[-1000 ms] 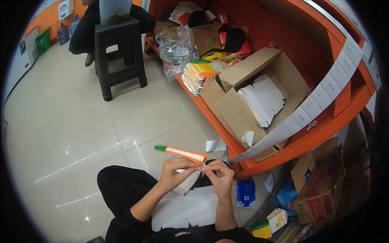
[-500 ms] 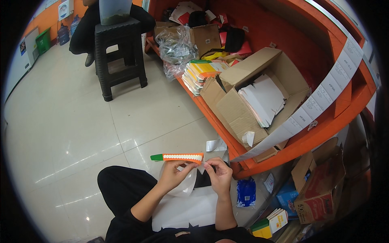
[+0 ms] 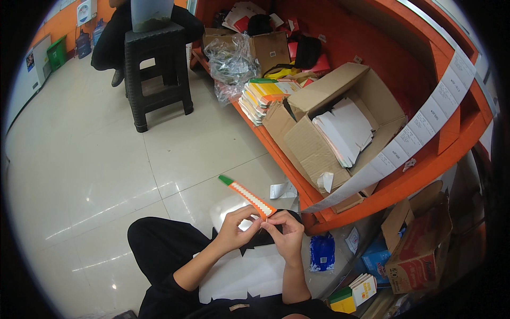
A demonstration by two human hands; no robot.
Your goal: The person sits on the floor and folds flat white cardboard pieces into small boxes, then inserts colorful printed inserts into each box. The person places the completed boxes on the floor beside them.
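Note:
An orange card piece [image 3: 254, 200] with a green tip and a row of white scallops stands tilted above my lap, its green end pointing away to the left. My left hand [image 3: 238, 229] is closed on its near end from the left, fingers bent round the edge. At the same end my right hand [image 3: 286, 234] pinches with thumb and forefinger, close to the left fingertips. The exact spot they grip is partly hidden. White card sheets [image 3: 241, 276] with notched edges lie across my lap under both forearms.
An open cardboard box [image 3: 311, 143] of white card sheets stands on the orange shelf [image 3: 319, 217] to the right. Beside it are stacked folded cartons [image 3: 260, 98] and a plastic bag [image 3: 231, 64]. A blue packet [image 3: 322, 252] lies right of my hand. A black stool [image 3: 158, 80] stands far left.
The card piece has swung from nearly level to a slant, its green end moving up and rightward. My left hand has shifted slightly right and down, nearer the right hand.

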